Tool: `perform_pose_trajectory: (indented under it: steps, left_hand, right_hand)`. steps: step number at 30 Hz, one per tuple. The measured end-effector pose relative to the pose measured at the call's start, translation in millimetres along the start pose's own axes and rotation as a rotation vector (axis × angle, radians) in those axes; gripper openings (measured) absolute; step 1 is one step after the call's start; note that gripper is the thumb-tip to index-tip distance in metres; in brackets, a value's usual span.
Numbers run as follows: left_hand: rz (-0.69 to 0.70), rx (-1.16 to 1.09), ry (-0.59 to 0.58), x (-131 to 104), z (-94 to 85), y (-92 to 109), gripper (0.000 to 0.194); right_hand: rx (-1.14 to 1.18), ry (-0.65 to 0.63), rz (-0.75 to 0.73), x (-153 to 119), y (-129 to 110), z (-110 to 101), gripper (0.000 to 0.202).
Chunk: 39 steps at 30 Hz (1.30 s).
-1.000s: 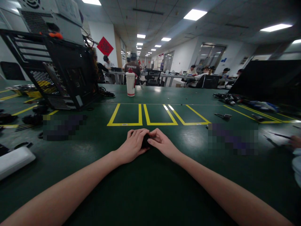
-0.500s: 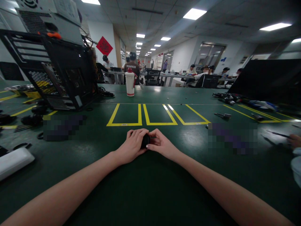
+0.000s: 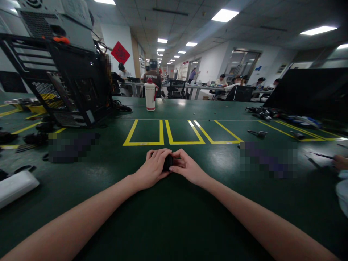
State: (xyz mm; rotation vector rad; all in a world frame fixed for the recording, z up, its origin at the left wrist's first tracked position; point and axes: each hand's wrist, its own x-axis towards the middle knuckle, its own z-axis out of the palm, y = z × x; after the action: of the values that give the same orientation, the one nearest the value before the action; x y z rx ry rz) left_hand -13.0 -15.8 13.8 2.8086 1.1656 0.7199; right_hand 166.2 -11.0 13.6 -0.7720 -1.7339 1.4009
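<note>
A small black, rounded object (image 3: pixel 168 163) stands between my two hands on the green table (image 3: pixel 174 217); its kind is hard to tell because fingers cover most of it. My left hand (image 3: pixel 154 167) wraps round it from the left, fingers over the top and thumb low in front. From the right, my right hand (image 3: pixel 189 167) closes on the same object, with the thumb at its near side and bent fingers behind. Just beyond the hands, yellow tape outlines (image 3: pixel 185 143) mark the tabletop.
To the left stands an open black computer case (image 3: pixel 78 87), with a white case-like object (image 3: pixel 17 188) nearer me. A white cup (image 3: pixel 150 97) stands ahead. Right are metal bits (image 3: pixel 257 133), a blurred purple item (image 3: pixel 268 159) and another person's hand (image 3: pixel 341 162) with a thin tool.
Both my hands keep almost the same grip on the black object. At the right edge, the other person's hand and tool have shifted slightly left.
</note>
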Motion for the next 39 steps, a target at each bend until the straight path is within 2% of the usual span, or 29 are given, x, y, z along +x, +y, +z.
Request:
perform_pose_trajectory:
  steps: [6,12,17,26,33,39]
  left_hand:
    - [-0.008,-0.017,-0.018,-0.2,-2.8,1.6,0.061]
    - [-0.003,-0.011,-0.009,0.4,-1.5,1.3,0.059]
    - [0.001,-0.013,0.004,0.6,-0.5,0.9,0.060]
    - [-0.008,-0.014,-0.019,-0.2,-2.0,0.6,0.061]
    - [-0.001,-0.013,-0.008,0.4,-2.8,2.2,0.058]
    - [0.003,-0.015,0.001,0.9,-3.4,3.4,0.058]
  right_hand:
    - [-0.029,-0.023,-0.012,-2.3,1.7,0.0,0.033]
    - [-0.034,0.032,-0.004,-1.7,1.2,3.1,0.016]
    - [-0.027,0.072,0.059,0.4,0.2,2.9,0.026]
    - [0.011,-0.034,-0.003,-0.7,0.2,-1.6,0.036]
    - [0.034,0.026,0.014,0.7,-1.4,0.5,0.018]
    - [0.019,0.047,0.072,1.1,-4.9,0.0,0.025]
